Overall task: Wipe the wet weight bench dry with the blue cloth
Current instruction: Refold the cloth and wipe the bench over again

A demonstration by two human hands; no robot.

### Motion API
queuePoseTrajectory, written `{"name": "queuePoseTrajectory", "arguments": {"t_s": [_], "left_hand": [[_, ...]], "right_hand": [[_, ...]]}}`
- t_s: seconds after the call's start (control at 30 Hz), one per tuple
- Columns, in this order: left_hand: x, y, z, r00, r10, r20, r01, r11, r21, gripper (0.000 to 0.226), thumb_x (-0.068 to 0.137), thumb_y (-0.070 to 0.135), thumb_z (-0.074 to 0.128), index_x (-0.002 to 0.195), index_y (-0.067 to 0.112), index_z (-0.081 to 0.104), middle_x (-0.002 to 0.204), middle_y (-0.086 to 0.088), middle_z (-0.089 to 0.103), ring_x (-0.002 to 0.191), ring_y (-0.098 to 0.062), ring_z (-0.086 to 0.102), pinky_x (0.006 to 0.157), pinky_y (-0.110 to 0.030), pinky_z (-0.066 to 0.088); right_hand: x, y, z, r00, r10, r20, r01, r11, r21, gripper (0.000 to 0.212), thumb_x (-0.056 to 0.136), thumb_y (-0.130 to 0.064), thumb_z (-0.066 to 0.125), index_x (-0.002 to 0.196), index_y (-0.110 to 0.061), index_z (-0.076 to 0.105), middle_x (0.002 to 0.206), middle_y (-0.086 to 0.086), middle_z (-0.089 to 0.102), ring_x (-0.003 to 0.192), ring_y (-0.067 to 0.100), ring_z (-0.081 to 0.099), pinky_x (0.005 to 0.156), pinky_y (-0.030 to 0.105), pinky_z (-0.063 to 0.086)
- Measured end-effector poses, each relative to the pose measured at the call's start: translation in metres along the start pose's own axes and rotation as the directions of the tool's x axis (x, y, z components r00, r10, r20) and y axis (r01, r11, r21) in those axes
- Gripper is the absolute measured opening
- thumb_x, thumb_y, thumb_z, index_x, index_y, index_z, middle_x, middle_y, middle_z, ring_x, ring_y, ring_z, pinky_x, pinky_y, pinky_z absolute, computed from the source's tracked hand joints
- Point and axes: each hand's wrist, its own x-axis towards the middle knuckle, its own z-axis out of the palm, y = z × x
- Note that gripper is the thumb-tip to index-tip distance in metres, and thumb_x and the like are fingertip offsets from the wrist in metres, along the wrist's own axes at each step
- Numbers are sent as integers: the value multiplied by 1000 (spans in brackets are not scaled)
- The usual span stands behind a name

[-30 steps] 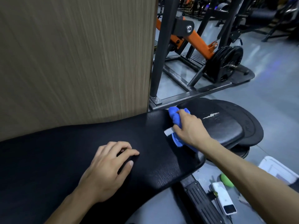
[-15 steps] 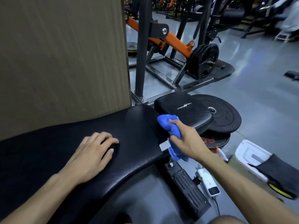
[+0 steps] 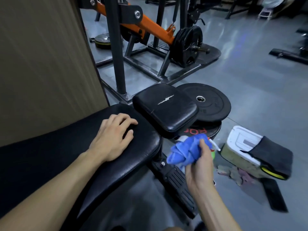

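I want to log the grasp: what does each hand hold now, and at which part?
The right hand grips the bunched blue cloth at its near end; the left hand rests on the bench, holding nothing.

Long black bench pad (image 3: 70,157): grained leather-like upholstery, slight sheen. Smaller black seat pad (image 3: 165,109): same covering, cracked and torn. Bunched blue cloth (image 3: 183,152): soft, matt textile. Round black weight plate (image 3: 215,104): matt, rubber-like. Beige wall panel (image 3: 41,64): wood-grain finish noted.

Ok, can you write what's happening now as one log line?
left hand: resting on bench pad | right hand: gripping bunched blue cloth | cloth: off pad, above floor
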Motion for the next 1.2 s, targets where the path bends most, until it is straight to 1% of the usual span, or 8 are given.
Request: {"name": "queuePoseTrajectory", "arguments": {"t_s": [0.23,0.53,0.7,0.8,0.93,1.0,1.07,1.2], "left_hand": [[-1,-2,4,999,-8,-50,6,999,-45,36,97,44,37,128,39,55,127,22,47,119,-7,40,100,-30,28],[2,2,6,998,-16,-65,16,1000,-5,37,95,43,37,126,37,55,125,18,46,118,-10,41,99,-30,28],[1,4,6,999,-29,-44,30,999,15,36,96,42,37,128,37,54,127,19,46,120,-10,40,100,-30,28],[-1,3,5,998,-42,-41,42,999,3,35,96,42,38,128,39,53,128,21,45,120,-8,40,100,-29,27],[1,4,5,999,-40,-36,40,999,7,35,96,42,38,128,38,53,127,21,46,119,-8,40,99,-30,28],[1,6,4,999,-42,-34,42,999,11,35,96,41,39,127,38,53,127,20,46,119,-8,40,99,-29,27],[0,6,4,998,-47,-29,48,999,12,35,96,41,39,127,38,53,126,21,46,119,-8,40,100,-29,27],[-2,7,5,998,-52,-30,53,998,16,35,96,41,39,128,39,53,126,23,45,118,-7,40,100,-29,27]], "right_hand": [[22,59,45,960,-275,51,245,737,-630,85,81,-76,50,144,-66,-7,167,-8,13,151,21,25,119,47,29],[121,-4,60,943,-291,-160,146,797,-587,91,81,-68,44,158,-29,16,158,3,35,142,26,38,116,46,33],[28,60,44,957,-275,90,266,717,-644,93,98,-52,49,157,-19,-15,167,-3,-17,150,1,-10,107,-2,1],[53,41,49,970,-227,92,221,649,-728,92,100,-43,51,157,-20,-18,165,3,-23,152,9,-12,104,6,5],[118,-8,54,958,-286,28,212,638,-741,82,91,-43,58,157,-17,18,163,13,19,148,24,27,114,33,29],[140,-33,55,960,-267,91,240,604,-760,58,75,-46,58,124,-14,54,121,10,63,105,25,62,93,40,50],[144,-44,51,956,-246,160,277,578,-768,35,74,-40,56,96,-13,57,79,-2,64,67,14,59,69,35,48],[115,-26,25,964,-168,205,264,676,-688,34,86,-36,59,108,-13,48,84,-2,66,69,11,60,68,35,54]]}}
